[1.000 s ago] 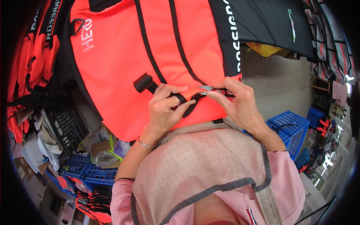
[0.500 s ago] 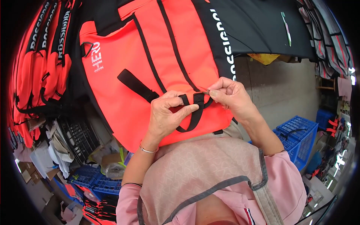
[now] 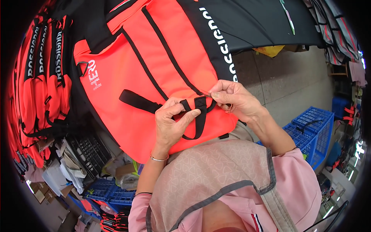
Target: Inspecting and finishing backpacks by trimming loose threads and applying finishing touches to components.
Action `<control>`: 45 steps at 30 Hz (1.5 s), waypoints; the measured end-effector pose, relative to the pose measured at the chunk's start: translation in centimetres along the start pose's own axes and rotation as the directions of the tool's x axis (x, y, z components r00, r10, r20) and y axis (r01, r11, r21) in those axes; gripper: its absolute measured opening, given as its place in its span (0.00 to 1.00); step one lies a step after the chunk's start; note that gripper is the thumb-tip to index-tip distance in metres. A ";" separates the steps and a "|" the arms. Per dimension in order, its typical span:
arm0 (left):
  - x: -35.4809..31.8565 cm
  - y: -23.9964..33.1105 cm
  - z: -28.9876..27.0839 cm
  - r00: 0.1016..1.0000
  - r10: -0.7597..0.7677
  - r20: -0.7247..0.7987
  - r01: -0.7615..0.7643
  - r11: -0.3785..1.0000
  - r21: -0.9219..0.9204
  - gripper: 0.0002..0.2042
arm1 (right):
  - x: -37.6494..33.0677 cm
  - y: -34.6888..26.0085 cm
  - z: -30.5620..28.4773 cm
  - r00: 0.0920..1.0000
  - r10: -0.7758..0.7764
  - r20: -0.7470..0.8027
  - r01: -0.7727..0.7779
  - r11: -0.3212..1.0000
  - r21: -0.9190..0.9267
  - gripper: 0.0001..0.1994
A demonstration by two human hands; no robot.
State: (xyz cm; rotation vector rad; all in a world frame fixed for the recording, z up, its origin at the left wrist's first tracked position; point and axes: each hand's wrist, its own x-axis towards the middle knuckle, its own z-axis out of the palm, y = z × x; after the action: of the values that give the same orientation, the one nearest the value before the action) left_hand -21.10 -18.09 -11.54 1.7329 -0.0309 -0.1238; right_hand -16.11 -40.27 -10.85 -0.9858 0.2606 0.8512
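Observation:
A bright orange-red bag [image 3: 181, 50] with black trim and white lettering lies over the table edge, its near end against my body. My left hand [image 3: 169, 121] is closed on a black webbing strap [image 3: 200, 116] at that end, thumb on top. The strap loops down over the orange fabric. Just right of it, my right hand [image 3: 237, 101] pinches at the end of a black seam line; a thin dark tip shows at its fingertips, too small to name. Left of my left hand, a loose black strap end [image 3: 137, 101] sticks up from the bag.
The black-covered table [image 3: 262, 27] holds a toothbrush [image 3: 288, 17]. Similar orange bags [image 3: 58, 89] hang at left; grey ones [image 3: 336, 34] hang at right. A blue crate [image 3: 313, 127] stands at right, more blue crates [image 3: 108, 191] at lower left, near a black crate [image 3: 91, 150].
The view has shifted slightly, so the bag's upper part sits further left. Both hands keep their places on the strap and seam end, with little visible movement.

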 end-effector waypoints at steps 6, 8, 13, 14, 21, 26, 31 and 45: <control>0.0 -0.1 0.1 1.000 0.004 -0.008 -0.004 1.000 -0.020 0.09 | 0.0 0.5 0.1 1.000 0.024 -0.017 -0.022 0.995 0.101 0.06; 0.0 -0.4 0.2 1.000 0.001 -0.008 -0.001 1.000 -0.027 0.09 | -0.1 0.7 0.3 1.000 0.013 -0.021 -0.011 0.995 0.103 0.07; -1.5 -1.8 1.3 0.996 -0.040 -0.085 0.030 0.994 -0.109 0.07 | -1.2 -3.2 1.6 0.960 -0.268 0.077 0.223 0.902 0.370 0.14; -1.6 -2.3 1.1 0.994 0.001 -0.112 -0.012 0.995 -0.099 0.07 | -1.3 -4.1 1.5 0.944 -0.319 0.087 0.288 0.923 0.257 0.15; -0.5 -1.1 1.3 0.988 -0.047 -0.149 0.019 0.982 -0.188 0.09 | -3.1 -2.8 2.0 0.829 -0.538 -0.154 0.318 0.679 -0.661 0.07; -0.3 -0.7 1.2 0.987 -0.084 -0.136 0.061 0.984 -0.165 0.08 | -4.0 -1.5 3.1 0.786 -0.618 0.015 0.307 0.370 -0.877 0.09; -0.4 -1.2 1.2 0.988 -0.078 -0.133 0.062 0.991 -0.121 0.08 | -2.1 -0.9 2.8 0.666 -0.735 0.128 0.292 0.099 -0.951 0.12; -0.2 -1.4 1.4 0.990 -0.047 -0.132 0.030 0.991 -0.128 0.08 | -0.7 -0.8 2.5 0.563 -0.716 0.413 0.309 -0.281 -0.909 0.11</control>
State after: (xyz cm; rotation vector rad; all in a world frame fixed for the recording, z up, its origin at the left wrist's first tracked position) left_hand -21.51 -19.22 -13.12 1.6126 0.1078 -0.0356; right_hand -16.39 -38.78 -8.61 -2.3921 -0.7287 -0.2856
